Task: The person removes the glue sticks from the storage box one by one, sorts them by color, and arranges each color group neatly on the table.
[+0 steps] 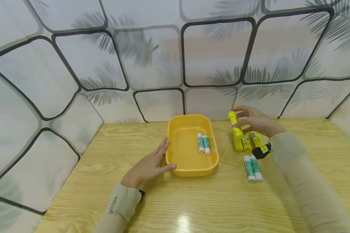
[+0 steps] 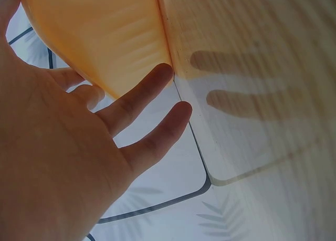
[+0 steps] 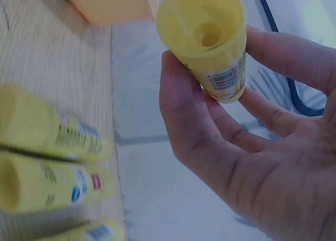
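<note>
My right hand (image 1: 256,121) pinches a yellow glue stick (image 1: 235,127) between thumb and fingers, lifted over the other yellow glue sticks (image 1: 246,144) that lie on the table. In the right wrist view the hollow base of the held glue stick (image 3: 227,75) faces the camera. My left hand (image 1: 148,165) rests against the left side of an orange plastic tray (image 1: 189,173), fingers spread along the outer wall and thumb at the near corner. Inside the tray, toward its right, two white-and-green glue sticks (image 1: 200,143) lie side by side.
Two more white-and-green glue sticks (image 1: 249,169) lie on the wooden table (image 1: 192,204), nearer than the yellow ones and below the right wrist. A wall (image 1: 157,58) with a leaf pattern and dark outlines stands right behind the table's far edge.
</note>
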`<state>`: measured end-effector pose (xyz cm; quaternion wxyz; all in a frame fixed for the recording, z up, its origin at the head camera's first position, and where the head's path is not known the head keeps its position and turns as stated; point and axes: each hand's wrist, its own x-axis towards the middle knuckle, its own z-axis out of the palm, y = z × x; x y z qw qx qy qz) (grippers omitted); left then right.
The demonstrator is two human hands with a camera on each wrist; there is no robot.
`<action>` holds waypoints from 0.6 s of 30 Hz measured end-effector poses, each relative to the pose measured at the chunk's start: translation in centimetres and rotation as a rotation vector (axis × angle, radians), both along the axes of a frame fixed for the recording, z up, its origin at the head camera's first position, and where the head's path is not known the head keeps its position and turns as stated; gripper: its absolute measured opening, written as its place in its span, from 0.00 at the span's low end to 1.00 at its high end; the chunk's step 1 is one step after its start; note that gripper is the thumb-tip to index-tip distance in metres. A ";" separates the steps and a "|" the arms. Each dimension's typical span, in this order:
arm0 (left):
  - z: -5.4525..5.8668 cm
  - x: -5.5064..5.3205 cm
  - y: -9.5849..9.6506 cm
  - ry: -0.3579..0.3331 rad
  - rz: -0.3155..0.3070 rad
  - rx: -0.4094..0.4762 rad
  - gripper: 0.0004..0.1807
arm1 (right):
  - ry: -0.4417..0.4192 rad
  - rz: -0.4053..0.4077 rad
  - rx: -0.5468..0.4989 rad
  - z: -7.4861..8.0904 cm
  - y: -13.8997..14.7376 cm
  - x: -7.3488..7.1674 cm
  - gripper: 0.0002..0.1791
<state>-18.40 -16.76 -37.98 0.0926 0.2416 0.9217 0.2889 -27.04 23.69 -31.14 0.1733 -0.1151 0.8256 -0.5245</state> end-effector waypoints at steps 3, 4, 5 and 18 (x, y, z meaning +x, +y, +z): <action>0.0 0.0 0.0 -0.005 0.000 0.004 0.55 | -0.005 -0.006 0.005 -0.1 0.7 0.0 0.45; 0.0 0.0 0.0 -0.008 0.000 0.005 0.54 | -0.006 -0.011 0.010 -0.1 0.9 0.0 0.45; 0.0 0.0 0.0 -0.009 -0.002 0.006 0.54 | -0.009 -0.012 0.016 -0.2 1.2 0.0 0.45; 0.0 -0.1 0.0 -0.007 -0.002 0.009 0.54 | -0.025 -0.055 0.049 -1.3 4.3 0.4 0.43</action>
